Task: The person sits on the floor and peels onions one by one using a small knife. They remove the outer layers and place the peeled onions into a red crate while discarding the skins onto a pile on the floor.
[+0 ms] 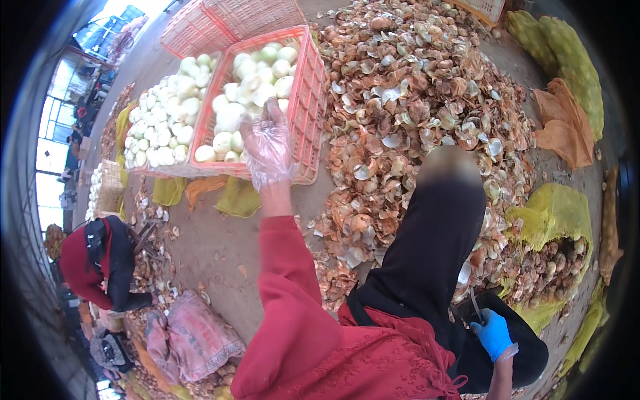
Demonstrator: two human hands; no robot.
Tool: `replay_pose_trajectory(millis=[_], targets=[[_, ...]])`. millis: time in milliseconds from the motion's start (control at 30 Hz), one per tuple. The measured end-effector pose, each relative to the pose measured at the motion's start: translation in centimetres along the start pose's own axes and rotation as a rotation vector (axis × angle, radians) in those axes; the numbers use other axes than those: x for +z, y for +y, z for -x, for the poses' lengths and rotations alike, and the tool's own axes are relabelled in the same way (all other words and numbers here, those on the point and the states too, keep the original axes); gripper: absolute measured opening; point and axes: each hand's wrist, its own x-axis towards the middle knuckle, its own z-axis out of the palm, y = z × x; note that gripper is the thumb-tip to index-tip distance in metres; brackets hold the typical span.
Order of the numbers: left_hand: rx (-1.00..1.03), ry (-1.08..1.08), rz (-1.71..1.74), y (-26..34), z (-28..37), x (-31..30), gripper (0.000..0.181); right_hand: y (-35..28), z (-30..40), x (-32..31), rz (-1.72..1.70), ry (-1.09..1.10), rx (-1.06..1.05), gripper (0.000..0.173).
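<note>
My left hand (pixel 270 142), in a clear plastic glove, reaches over the near edge of a red plastic crate (pixel 308 110). Its fingers are apart among white peeled onions (pixel 222 142), and no onion shows in its grasp; the palm side is hidden. Down by my lap, my right hand (pixel 491 334) in a blue glove grips a knife (pixel 474 304), whose narrow blade points up and away from me. Beside the crate stands a second one, heaped with smaller peeled onions (pixel 160 130).
A large heap of onion skins (pixel 400 115) spreads before my knee. Onions spill from a yellow mesh sack (pixel 550 215) at right; full mesh sacks (pixel 570 60) lie beyond. At left, another person (pixel 100 265) bends near a pink woven sack (pixel 197 335). An empty-looking crate (pixel 225 22) stands behind.
</note>
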Motion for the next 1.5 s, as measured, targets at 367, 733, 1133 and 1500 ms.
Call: replay_pose_trajectory(millis=[367,733,1133,1500], targets=[[-0.646,-0.249,-0.491,-17.1,11.7,5.7,0.026,-0.4,2.9,-2.7,-0.035,0.545,-0.261,0.012],[-0.831,-0.872,-1.087,-26.9,18.7,9.4,0.025,6.9,7.7,-14.7,-0.511,1.081,0.194,0.029],[-0.762,-0.834,-1.42,-34.7,21.4,8.6,0.026,30.4,-3.7,-1.5,-1.198,0.908,0.586,0.034],[-0.929,-0.933,-1.603,-40.4,22.6,7.1,0.052,40.2,-15.5,-7.4,-0.715,1.015,0.589,0.046]])
